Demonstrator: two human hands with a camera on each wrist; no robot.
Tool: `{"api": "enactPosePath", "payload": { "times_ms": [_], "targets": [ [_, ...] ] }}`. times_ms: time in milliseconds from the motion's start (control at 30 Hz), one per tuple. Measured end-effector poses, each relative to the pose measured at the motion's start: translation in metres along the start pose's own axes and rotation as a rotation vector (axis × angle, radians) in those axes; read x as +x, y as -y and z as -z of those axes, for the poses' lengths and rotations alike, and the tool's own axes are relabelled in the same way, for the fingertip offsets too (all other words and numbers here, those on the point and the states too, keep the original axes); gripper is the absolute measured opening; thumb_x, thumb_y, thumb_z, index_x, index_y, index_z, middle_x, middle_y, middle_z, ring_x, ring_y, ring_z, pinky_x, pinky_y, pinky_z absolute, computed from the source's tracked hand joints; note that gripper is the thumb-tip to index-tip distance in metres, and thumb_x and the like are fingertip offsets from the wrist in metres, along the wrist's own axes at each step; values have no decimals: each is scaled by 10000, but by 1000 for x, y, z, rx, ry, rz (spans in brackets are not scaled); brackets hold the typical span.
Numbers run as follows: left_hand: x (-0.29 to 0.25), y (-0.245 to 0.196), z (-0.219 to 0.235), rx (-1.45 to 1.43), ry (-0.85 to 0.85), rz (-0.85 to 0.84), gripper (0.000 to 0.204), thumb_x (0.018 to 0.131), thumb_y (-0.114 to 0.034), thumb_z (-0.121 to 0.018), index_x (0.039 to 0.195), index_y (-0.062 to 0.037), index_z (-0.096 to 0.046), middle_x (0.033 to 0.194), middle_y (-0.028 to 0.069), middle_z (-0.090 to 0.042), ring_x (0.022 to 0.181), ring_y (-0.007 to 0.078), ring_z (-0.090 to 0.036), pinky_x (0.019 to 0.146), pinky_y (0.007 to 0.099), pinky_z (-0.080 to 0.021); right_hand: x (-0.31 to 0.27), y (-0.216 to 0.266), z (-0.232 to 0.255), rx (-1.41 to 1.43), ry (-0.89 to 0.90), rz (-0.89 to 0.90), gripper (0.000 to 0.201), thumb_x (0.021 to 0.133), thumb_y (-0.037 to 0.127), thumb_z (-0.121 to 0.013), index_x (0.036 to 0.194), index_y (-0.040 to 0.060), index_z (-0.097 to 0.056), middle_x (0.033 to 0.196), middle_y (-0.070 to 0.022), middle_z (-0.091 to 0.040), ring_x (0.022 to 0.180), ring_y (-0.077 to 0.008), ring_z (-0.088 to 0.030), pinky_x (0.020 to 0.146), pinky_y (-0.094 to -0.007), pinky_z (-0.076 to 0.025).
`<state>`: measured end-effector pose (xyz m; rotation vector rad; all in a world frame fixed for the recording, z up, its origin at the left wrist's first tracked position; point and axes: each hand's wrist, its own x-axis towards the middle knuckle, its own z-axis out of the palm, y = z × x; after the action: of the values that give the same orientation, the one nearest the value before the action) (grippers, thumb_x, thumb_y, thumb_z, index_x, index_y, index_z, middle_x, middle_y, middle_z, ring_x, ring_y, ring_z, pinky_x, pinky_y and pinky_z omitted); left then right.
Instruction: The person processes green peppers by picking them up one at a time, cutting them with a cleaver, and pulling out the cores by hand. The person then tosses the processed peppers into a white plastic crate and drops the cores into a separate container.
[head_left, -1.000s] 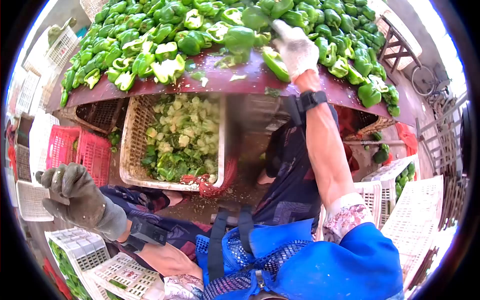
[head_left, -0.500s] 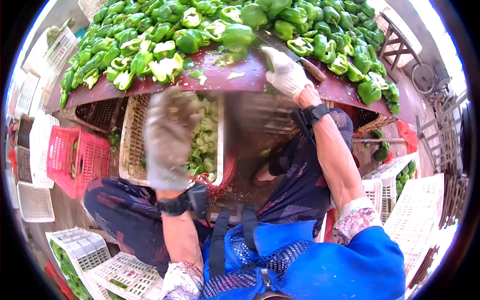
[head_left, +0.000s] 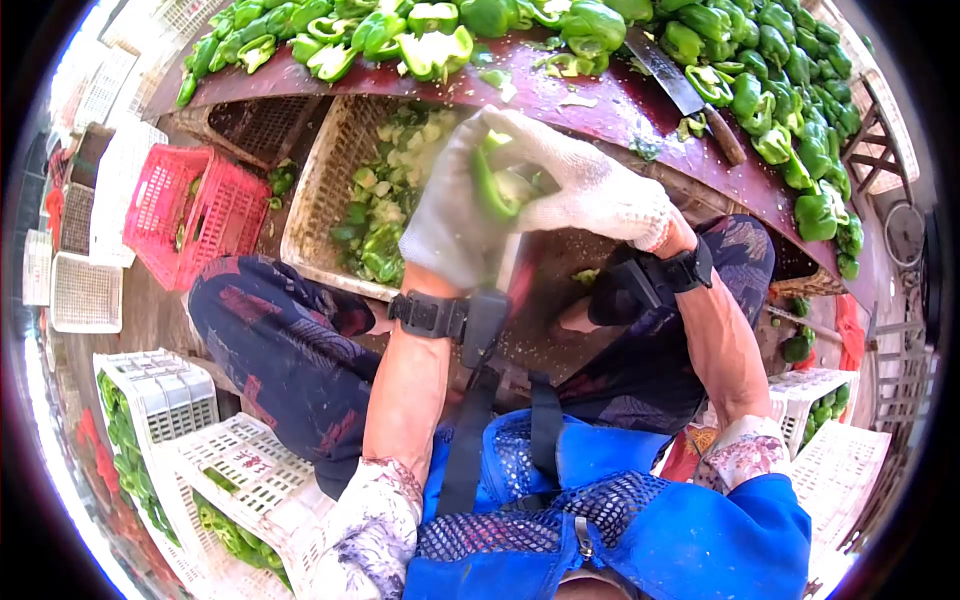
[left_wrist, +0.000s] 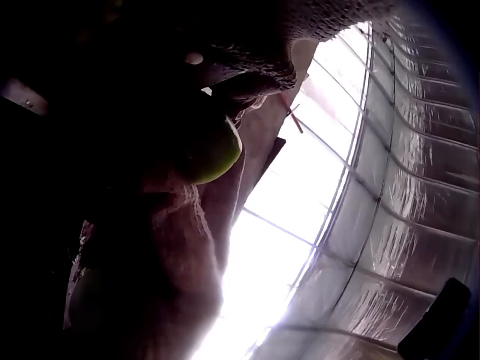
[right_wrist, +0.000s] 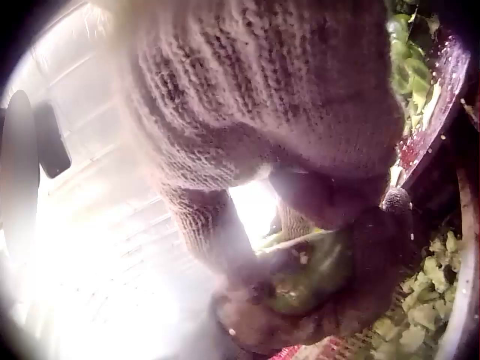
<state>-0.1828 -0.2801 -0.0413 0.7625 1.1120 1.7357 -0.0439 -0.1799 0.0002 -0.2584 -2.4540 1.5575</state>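
A cut green bell pepper (head_left: 487, 185) is held between both gloved hands, above the crate of scraps. My left hand (head_left: 448, 215), blurred in the head view, grips the pepper from the left. From the right, my right hand (head_left: 605, 195) has its thumb and fingers on the pepper's open side. In the right wrist view the pepper (right_wrist: 319, 270) sits under the knitted glove's fingers, its inside partly hidden. The dark left wrist view shows one green edge of the pepper (left_wrist: 217, 157). A knife (head_left: 670, 80) with a wooden handle lies on the tabletop.
Heaps of green peppers (head_left: 790, 60), some cut, cover much of the dark red table (head_left: 600, 105). Below its edge stands a crate (head_left: 310, 205) with pepper cores and scraps. A pink basket (head_left: 190, 215) is at left; white crates (head_left: 245, 465) flank the person.
The right hand has let go of the knife on the table and come back over the crate. The left hand has swung in from the far left, and both now hold the pepper.
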Motion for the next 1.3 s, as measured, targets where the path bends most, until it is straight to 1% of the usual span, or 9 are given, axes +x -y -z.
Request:
{"api": "enactPosePath", "payload": {
  "times_ms": [167, 267, 467, 533, 800, 933, 1067, 1267, 1300],
  "targets": [
    [-4, -4, 7, -615, 35, 283, 298, 1081, -337, -495, 1218, -105, -624, 1128, 67, -707, 1057, 180, -681, 951, 318, -574, 4, 0, -8, 173, -17, -37, 936, 770, 35, -789, 1596, 60, -350, 1166, -143, -637, 1034, -208, -654, 898, -332, -571],
    [-18, -21, 1, -582, -83, 340, 253, 1070, -306, -524, 1205, -118, -628, 1083, 44, -692, 1037, 166, -679, 970, 326, -551, 7, 9, -16, 2, -89, -33, 865, 756, 18, -781, 1541, 47, -418, 1116, -129, -631, 990, -217, -659, 878, -336, -569],
    [-7, 9, 25, -409, -122, 227, 536, 1002, -551, -561, 1391, -182, -573, 1402, 84, -610, 1227, 256, -624, 998, 515, -546, 14, 15, -34, -320, -293, 151, 695, 766, 4, -746, 1427, 20, -531, 1098, -120, -666, 1017, -212, -671, 909, -356, -566],
    [-11, 4, 25, -335, -64, 210, 575, 1004, -583, -531, 1407, -175, -568, 1419, 93, -597, 1230, 276, -623, 1020, 544, -525, 13, 22, -28, 82, -264, -42, 656, 783, 6, -741, 1407, -1, -541, 1114, -124, -681, 1027, -200, -674, 917, -349, -568],
    [-9, 13, 45, 327, -137, -45, 481, 1055, -429, -488, 1402, -112, -589, 1435, 124, -606, 1330, 307, -548, 1073, 600, -451, 14, -14, -3, 539, -404, -175, 377, 1046, 102, -502, 1403, -1, -563, 1234, -88, -679, 1025, -147, -665, 840, -272, -562],
    [-10, -9, 43, 554, -58, -171, 421, 1048, -298, -532, 1396, -68, -584, 1419, 134, -624, 1300, 303, -575, 1046, 569, -474, 10, -46, 8, 92, -392, 2, 382, 1026, 135, -554, 1383, 2, -580, 1175, -94, -698, 1008, -180, -684, 843, -300, -571],
    [-7, 6, 50, 249, -25, -174, 418, 1052, -281, -531, 1420, -86, -570, 1426, 116, -616, 1290, 281, -590, 1034, 531, -492, 6, -36, 6, -442, -481, 76, 500, 846, 130, -815, 1300, 15, -640, 1057, -156, -728, 958, -252, -713, 865, -350, -583],
    [-16, -9, 49, -191, -74, -34, 417, 1039, -257, -569, 1411, -69, -569, 1352, 124, -640, 1265, 268, -607, 1021, 513, -507, 4, -24, 0, -683, -479, 80, 413, 937, 187, -728, 1302, 16, -636, 1082, -143, -733, 977, -251, -738, 801, -345, -592],
    [-18, -14, 47, -340, -69, 2, 415, 1035, -251, -577, 1406, -64, -570, 1334, 128, -646, 1257, 268, -611, 1018, 511, -510, 7, -31, 0, -224, -489, -70, 392, 969, 207, -681, 1308, 16, -631, 1086, -135, -734, 968, -243, -742, 773, -337, -586]
  ]
}}
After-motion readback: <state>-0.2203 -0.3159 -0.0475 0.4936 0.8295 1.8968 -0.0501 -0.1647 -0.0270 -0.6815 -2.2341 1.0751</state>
